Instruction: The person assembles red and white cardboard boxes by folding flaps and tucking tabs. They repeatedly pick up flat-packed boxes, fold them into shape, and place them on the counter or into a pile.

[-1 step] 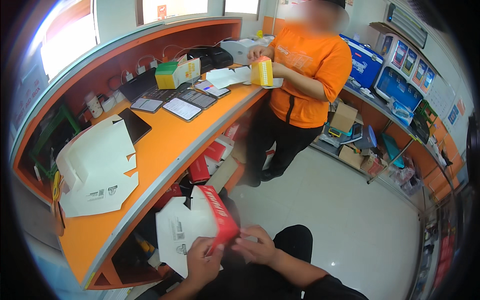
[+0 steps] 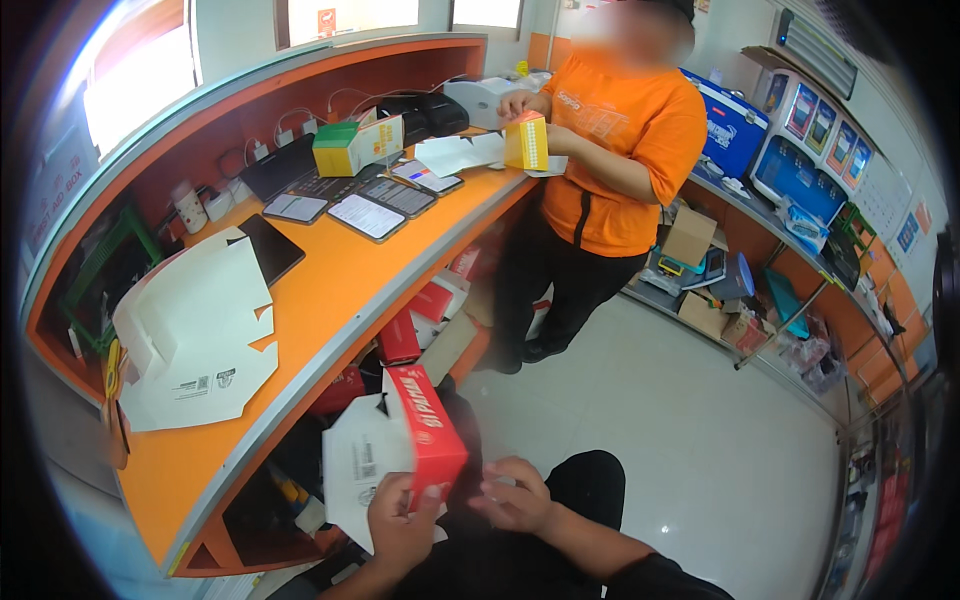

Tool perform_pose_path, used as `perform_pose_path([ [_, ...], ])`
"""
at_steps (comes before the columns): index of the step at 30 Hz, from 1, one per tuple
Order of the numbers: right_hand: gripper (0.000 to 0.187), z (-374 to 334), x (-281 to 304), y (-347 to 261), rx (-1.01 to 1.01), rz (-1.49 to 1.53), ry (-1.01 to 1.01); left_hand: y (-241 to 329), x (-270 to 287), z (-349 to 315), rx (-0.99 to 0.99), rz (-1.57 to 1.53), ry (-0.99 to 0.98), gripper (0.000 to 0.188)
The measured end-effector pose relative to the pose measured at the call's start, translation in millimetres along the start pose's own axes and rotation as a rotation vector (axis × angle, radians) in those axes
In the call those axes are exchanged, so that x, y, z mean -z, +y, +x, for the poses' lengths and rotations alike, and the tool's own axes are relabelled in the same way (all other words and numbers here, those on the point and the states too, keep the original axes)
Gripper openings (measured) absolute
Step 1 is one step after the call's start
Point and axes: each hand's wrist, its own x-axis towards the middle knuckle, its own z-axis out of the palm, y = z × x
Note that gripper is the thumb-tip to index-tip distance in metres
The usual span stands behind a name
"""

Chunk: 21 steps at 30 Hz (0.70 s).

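Note:
My left hand [image 2: 403, 520] grips a partly folded cardboard box [image 2: 425, 430] by its near edge, thumb on the red side. The red panel with white lettering faces up and right, while a broad white flap [image 2: 355, 465] with small dark print spreads out to the left. My right hand [image 2: 515, 495] hovers just right of the box, its fingers loosely bent and apart, with a gap between them and the cardboard. A flat white cardboard sheet [image 2: 200, 345] with notched edges lies on the orange counter [image 2: 330, 275], left of the box.
Across the counter a person in an orange shirt [image 2: 620, 130] holds a yellow box [image 2: 526, 142]. Several phones [image 2: 368, 216] and a green-yellow carton [image 2: 350, 145] lie on the counter. Red boxes [image 2: 400, 340] are stacked under it. A shelf with cartons [image 2: 690, 235] stands right.
The box has turned so that more of its red panel shows, and the white flap has shifted slightly right. My right hand has come away from the box's edge.

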Motion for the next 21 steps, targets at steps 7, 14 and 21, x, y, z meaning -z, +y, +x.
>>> perform_pose_path([
  [7, 0.066, -9.4, -3.3, -10.8, 0.061, 0.015, -0.195, 13.4, -14.6, 2.5, 0.033, -0.761, 0.061, 0.043],
  [14, 0.058, 4.4, -3.0, -10.1, 0.195, 0.131, -0.074, 16.7, -27.7, 0.5, 0.052, -0.849, 0.107, 0.047],
  [21, 0.049, 24.9, 10.3, -18.6, 0.143, 0.058, -0.202, 21.6, -26.8, 0.4, 0.019, -0.884, -0.044, 0.039],
])
